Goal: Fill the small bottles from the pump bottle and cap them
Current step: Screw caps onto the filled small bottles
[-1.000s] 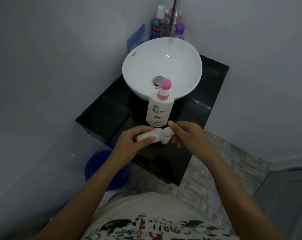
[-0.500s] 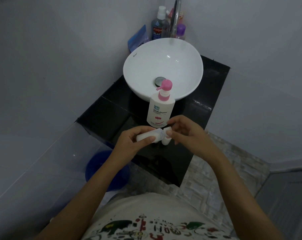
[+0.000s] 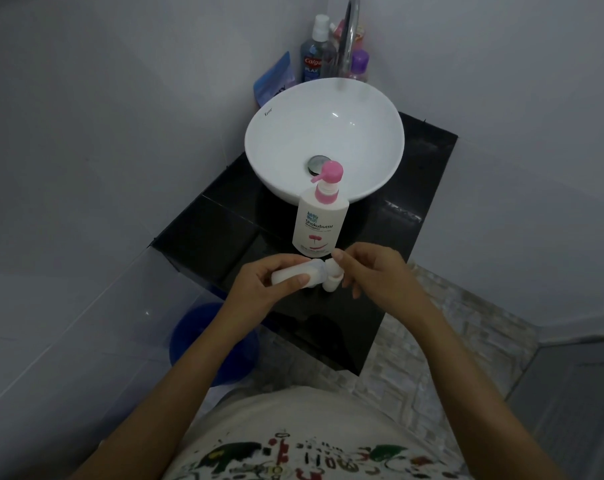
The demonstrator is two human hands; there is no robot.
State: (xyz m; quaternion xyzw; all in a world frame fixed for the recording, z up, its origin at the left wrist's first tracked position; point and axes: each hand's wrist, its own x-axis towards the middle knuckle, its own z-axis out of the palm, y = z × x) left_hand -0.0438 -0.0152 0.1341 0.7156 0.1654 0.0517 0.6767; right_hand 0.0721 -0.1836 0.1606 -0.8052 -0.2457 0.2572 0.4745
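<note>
Your working surface is a glossy black tiled counter, wedged into the corner between pale walls. A white bowl basin sits on its far half. Just in front of the basin, the white pump bottle with pink pump head stands upright on the counter. Near the front edge a second small white bottle stands, partly hidden behind your hands.

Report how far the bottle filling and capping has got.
Done: cannot tell; no capped bottle stands finished in view. In hand: the left hand holds a small bottle on its side while the right hand pinches its cap at the neck. Left: another small white bottle sits just below; the pump bottle stands untouched.
</note>
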